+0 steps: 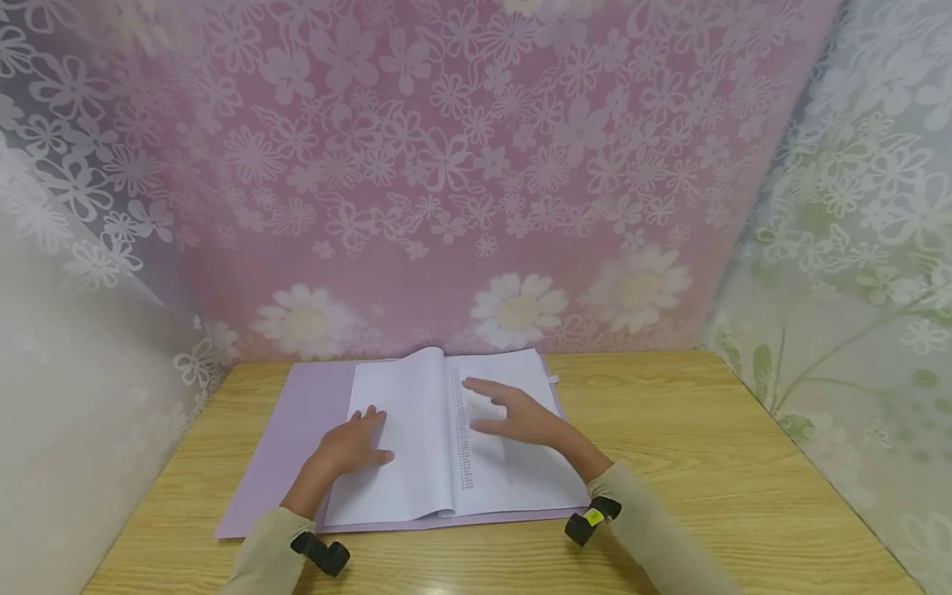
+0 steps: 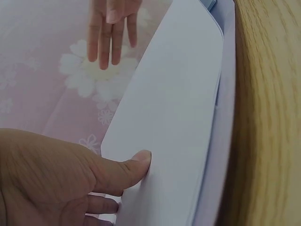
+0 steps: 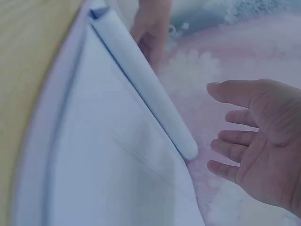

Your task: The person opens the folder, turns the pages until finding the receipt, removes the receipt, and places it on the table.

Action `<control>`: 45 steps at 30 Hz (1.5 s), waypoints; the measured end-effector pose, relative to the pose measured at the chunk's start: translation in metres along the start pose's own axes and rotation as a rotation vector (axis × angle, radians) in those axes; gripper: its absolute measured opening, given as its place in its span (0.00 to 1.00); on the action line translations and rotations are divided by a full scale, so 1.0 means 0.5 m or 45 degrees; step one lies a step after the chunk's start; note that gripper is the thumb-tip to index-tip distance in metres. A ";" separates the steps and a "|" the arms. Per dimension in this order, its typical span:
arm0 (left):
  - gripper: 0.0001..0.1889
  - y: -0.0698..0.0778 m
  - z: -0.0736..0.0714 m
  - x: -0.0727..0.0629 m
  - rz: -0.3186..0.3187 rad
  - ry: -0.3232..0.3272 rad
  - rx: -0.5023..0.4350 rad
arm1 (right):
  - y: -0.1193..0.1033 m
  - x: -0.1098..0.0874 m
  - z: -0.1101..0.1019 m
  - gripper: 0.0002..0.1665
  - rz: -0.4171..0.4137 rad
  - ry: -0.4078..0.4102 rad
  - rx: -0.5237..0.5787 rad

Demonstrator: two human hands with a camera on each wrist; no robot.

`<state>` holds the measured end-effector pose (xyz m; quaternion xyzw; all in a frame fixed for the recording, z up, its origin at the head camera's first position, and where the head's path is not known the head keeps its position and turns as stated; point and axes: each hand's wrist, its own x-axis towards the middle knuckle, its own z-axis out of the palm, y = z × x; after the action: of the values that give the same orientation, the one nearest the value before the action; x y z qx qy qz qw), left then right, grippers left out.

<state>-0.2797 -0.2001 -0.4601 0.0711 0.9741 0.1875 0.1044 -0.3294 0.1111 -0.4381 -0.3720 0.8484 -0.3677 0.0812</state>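
Note:
An open purple folder point(image 1: 308, 413) with white sheets lies on the table. My left hand point(image 1: 351, 446) rests on the left-hand sheets point(image 1: 409, 463), its thumb and fingers spread; in the left wrist view the thumb point(image 2: 141, 162) touches the white paper. Above the right-hand page point(image 1: 513, 487) hovers my right hand point(image 1: 524, 416), fingers extended and holding nothing. That page carries a narrow column of small print. In the right wrist view, the right hand point(image 3: 268, 141) is apart from the paper, and the turned sheets point(image 3: 146, 80) bulge in a roll near the spine.
The wooden table point(image 1: 669, 430) extends to both sides of the folder. A pink flowered curtain point(image 1: 446, 165) hangs behind it, with pale flowered panels point(image 1: 855, 248) at the sides. A small white tab point(image 1: 554, 379) sticks out at the folder's right edge.

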 end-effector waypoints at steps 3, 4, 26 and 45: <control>0.40 0.001 -0.001 0.000 -0.008 0.003 0.003 | 0.026 0.014 -0.040 0.41 0.020 0.085 -0.001; 0.40 0.002 -0.002 -0.001 -0.011 0.004 0.004 | 0.036 0.018 -0.052 0.41 0.034 0.108 -0.005; 0.40 0.000 -0.006 -0.005 0.002 0.008 0.010 | 0.216 0.032 -0.145 0.39 0.229 0.374 0.084; 0.41 -0.003 -0.007 -0.005 0.027 0.035 0.041 | 0.247 0.052 -0.122 0.41 0.410 0.357 0.065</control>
<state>-0.2781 -0.2030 -0.4571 0.0805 0.9775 0.1737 0.0881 -0.4436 0.1836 -0.4755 -0.1747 0.8902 -0.4196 0.0297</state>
